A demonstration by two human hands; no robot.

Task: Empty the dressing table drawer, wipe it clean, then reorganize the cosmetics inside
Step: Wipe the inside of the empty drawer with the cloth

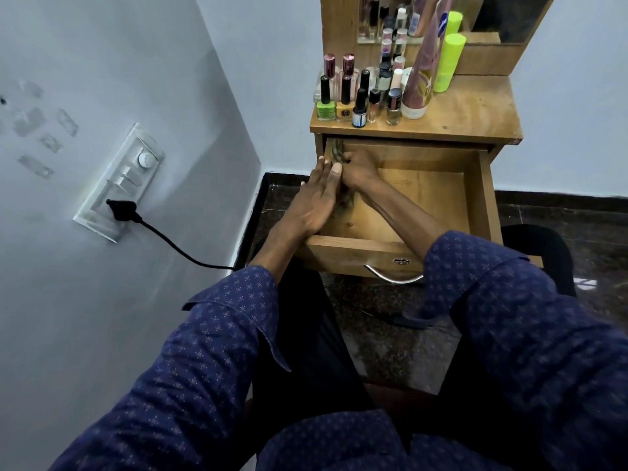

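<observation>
Wooden drawer (404,248) stands pulled out below the counter (475,113), where the cosmetics (370,93) are lined up. Right hand (356,164) presses a blurred cloth (336,151) into the drawer's far left corner, fingers curled over it; left hand (316,202) lies flat along the drawer's left wall.

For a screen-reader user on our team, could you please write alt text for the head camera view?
A seated person's right hand presses a cloth into the back left corner of an open, emptied wooden drawer, while the left hand rests flat on its left wall. Nail polish bottles and tubes stand on the dressing table top above.
</observation>
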